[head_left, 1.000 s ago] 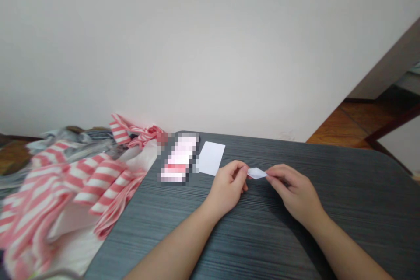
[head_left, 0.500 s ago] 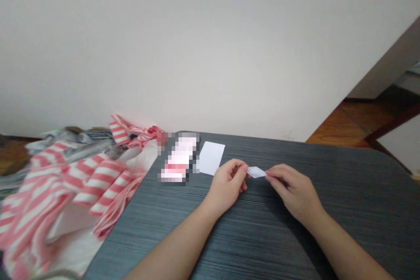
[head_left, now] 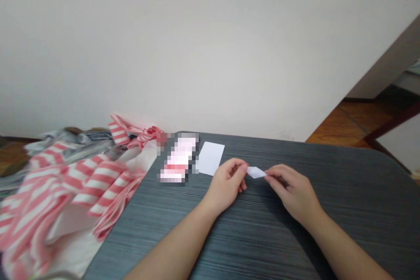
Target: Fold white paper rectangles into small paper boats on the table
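1. Pinching with the left hand (head_left: 228, 186) one tip of a small folded white paper (head_left: 256, 172), thumb and forefinger closed on it, other fingers curled loosely underneath.
2. Pinching with the right hand (head_left: 297, 190) the opposite tip, thumb pressed against the fingers, likewise closed, back of the hand turned upward.
3. Holding the paper between both hands in a flattened diamond shape, over a dark wood-grain table (head_left: 236, 249); impossible to tell from this angle whether touching the tabletop.
4. Reaching in from the bottom edge with a bare left forearm (head_left: 173, 245) and, farther right, a bare right forearm (head_left: 348, 243), both angled inward toward the paper.
5. Just beyond the left hand, flat on the table, a white card (head_left: 211, 157), lower right corner partly covered from view by the knuckles; hard to tell whether touched.
6. Left of the card, near the table's far left corner, a phone-like slab (head_left: 179, 157), blurred into pink and white blocks, too obscured to read.
7. Beyond the table's left edge, heaped in loose folds, red-and-white striped cloth (head_left: 105, 181), with grey clothes (head_left: 95, 144) behind.
8. Behind the table, a plain pale wall (head_left: 210, 43); at the right, brown floor tiles (head_left: 337, 118).
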### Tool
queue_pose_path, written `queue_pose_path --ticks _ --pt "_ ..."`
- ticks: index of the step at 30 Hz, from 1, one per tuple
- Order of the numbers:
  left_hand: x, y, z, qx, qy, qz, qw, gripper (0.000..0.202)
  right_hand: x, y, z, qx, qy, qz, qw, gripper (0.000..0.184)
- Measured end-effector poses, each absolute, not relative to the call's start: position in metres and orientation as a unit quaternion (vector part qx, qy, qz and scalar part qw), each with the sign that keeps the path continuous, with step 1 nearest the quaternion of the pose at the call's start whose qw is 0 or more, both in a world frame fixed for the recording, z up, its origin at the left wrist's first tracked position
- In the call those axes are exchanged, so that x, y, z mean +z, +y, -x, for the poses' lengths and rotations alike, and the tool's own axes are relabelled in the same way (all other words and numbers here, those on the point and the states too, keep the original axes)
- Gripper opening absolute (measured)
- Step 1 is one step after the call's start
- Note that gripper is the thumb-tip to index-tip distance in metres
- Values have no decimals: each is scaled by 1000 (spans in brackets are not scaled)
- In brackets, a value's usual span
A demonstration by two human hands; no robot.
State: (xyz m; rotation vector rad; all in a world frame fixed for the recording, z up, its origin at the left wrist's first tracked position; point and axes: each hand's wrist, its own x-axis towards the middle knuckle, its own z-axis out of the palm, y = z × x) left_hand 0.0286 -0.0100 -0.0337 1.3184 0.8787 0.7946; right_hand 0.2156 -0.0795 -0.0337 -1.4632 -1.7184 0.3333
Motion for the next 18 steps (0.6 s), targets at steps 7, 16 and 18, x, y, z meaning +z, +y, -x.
queue_pose_path --ticks 7,16,18 --pt "-34 -11 -29 350 390 -579 625 28 -30 -80 -216 123 -694 583 405 10" --pt "-40 -14 -30 341 393 -608 599 27 -38 -64 -252 -2 -607 664 436 14" --pt "-41 -14 -29 312 386 -654 571 23 -37 -60 -268 -43 -590 692 414 17"
